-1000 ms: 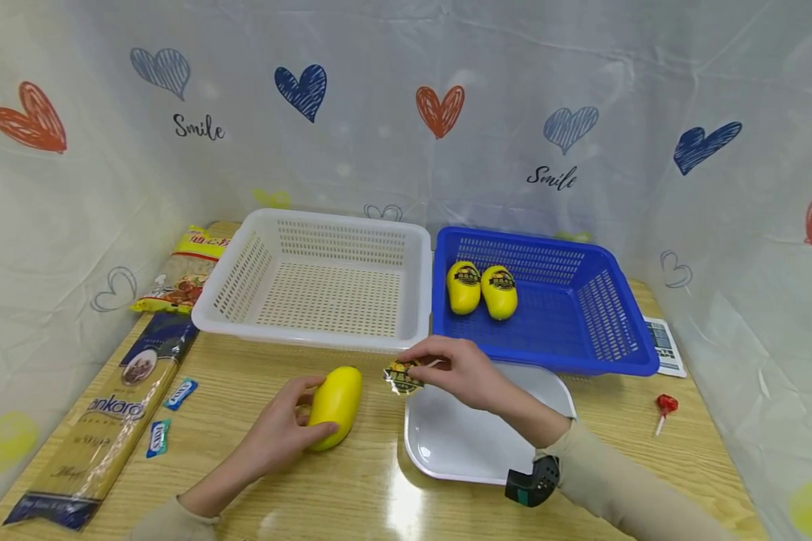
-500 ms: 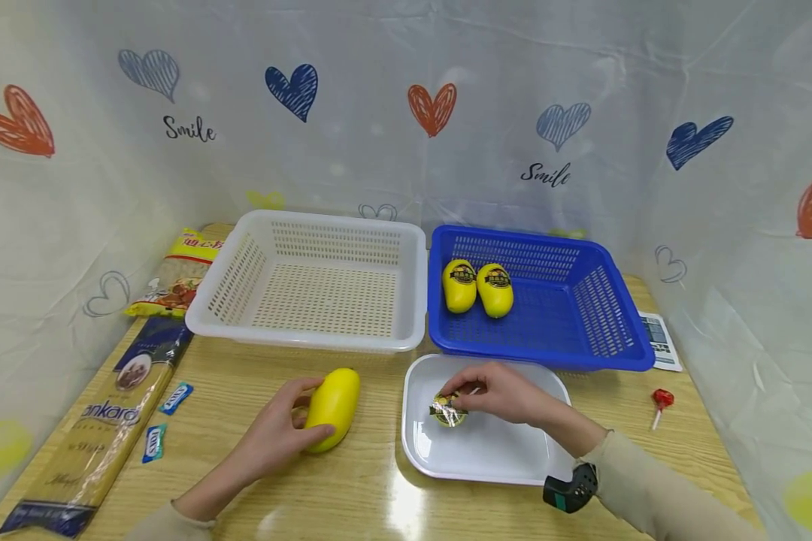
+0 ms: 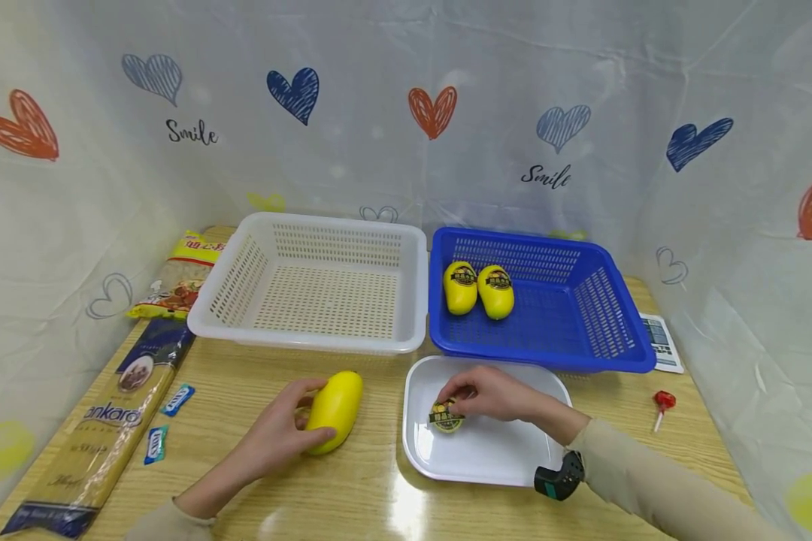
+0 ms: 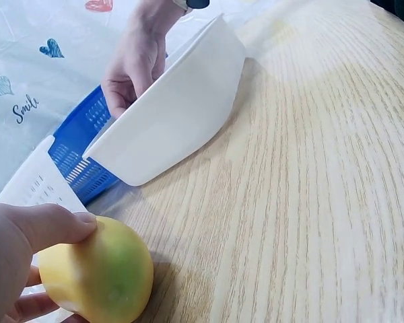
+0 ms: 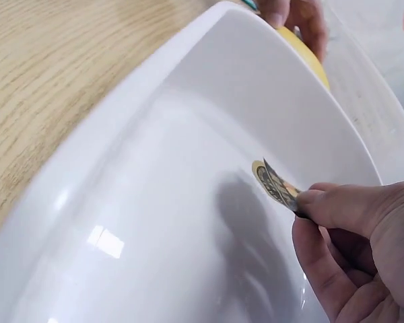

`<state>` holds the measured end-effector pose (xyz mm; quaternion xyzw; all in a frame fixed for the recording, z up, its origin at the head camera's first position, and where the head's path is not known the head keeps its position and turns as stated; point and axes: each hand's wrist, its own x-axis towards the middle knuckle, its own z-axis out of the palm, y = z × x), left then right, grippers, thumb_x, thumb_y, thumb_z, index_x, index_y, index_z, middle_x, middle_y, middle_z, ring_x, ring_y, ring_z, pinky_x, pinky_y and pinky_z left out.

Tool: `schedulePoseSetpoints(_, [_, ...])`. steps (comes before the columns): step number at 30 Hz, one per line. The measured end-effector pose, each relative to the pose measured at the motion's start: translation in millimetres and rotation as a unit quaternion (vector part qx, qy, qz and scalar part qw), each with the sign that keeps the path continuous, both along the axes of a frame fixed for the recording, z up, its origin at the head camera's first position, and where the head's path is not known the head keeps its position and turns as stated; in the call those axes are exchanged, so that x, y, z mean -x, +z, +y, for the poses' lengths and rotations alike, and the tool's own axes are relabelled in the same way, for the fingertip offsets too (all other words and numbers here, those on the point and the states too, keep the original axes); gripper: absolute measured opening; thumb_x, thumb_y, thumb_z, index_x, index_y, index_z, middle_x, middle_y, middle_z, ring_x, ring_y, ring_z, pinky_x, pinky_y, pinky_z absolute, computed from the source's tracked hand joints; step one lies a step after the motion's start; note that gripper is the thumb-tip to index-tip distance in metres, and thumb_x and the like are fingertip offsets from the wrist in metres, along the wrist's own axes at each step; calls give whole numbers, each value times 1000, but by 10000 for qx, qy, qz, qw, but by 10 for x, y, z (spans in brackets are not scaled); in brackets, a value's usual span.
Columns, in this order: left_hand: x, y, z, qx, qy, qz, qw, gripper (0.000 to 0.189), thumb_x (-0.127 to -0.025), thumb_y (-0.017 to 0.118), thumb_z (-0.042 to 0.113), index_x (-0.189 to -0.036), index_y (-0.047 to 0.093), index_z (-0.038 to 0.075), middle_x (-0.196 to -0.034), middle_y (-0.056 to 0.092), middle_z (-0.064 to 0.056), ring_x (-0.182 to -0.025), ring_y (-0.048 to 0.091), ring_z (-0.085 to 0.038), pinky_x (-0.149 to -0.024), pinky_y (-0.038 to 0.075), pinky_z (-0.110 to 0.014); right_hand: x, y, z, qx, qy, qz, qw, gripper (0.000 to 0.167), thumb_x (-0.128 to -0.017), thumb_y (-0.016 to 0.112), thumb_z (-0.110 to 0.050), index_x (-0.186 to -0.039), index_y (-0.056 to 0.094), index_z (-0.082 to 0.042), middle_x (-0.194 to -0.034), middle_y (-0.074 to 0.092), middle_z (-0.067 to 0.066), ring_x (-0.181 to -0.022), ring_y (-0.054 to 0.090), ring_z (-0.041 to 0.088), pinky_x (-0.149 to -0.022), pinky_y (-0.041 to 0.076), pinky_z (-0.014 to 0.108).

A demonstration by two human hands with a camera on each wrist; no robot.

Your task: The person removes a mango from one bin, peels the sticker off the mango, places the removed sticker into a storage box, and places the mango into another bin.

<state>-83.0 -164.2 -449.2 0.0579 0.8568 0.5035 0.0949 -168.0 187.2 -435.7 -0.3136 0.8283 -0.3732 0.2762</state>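
Observation:
My left hand (image 3: 286,422) grips a plain yellow mango (image 3: 337,413) on the table, thumb on the near side and fingers around its left. In the left wrist view the mango (image 4: 104,272) shows a greenish patch at its end. Over the white tray (image 3: 419,451), my right hand (image 3: 490,392) pinches a round black-and-gold sticker (image 3: 445,415) between thumb and index finger. Its edge looks layered or bent in the right wrist view, where the sticker (image 5: 273,183) hangs above the tray floor. Two mangoes (image 3: 460,289) bearing similar stickers lie in the blue basket (image 3: 548,323).
A white basket (image 3: 304,342) stands beside the blue one at the back. Along the left lie a pasta packet (image 3: 108,428), a yellow snack bag (image 3: 183,274) and two small wrapped candies (image 3: 177,398). At the right are a red lollipop (image 3: 663,402) and a white printed packet (image 3: 662,346).
My right hand has moved right with the sticker, from beside the tray's left edge to over the tray. The left hand keeps holding the mango in about the same place.

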Motion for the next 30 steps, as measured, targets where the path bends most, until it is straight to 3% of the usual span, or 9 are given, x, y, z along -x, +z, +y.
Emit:
schedulePoseSetpoints(6, [3,8,-5,34,-105,49,9999,68,-78,84,17,-135,49,1,-135,49,-19,-116,53,-38,-89,53,-47,55,-56,-35,-198,187,281,9992,14,-90,70,-11,-104,74,-12,-94,69,-8,-84,60,4,-79,52,24])
schedulePoseSetpoints(14, [13,-5,-21,3,-179,61,9998,68,-78,84,16,-135,49,1,-135,48,-19,-116,52,-38,-89,53,-48,77,-174,-98,-196,301,648,9972,15,-85,72,-5,-99,73,-9,-89,68,-5,-79,57,3,-73,51,22])
schedulePoseSetpoints(21, [13,-15,-26,-8,-212,64,9998,68,-79,83,17,-135,49,1,-136,48,-19,-117,52,-38,-89,53,-48,67,-206,-138,-296,562,1422,9878,19,-80,74,1,-95,73,-10,-84,63,-6,-75,54,4,-67,49,19])
schedulePoseSetpoints(30, [15,-5,-23,0,-204,22,9998,68,-78,83,16,-135,49,1,-136,48,-19,-117,52,-38,-91,52,-49,54,-188,-153,-425,716,1903,9782,19,-80,75,0,-95,71,-10,-78,56,-5,-71,47,3,-63,42,19])
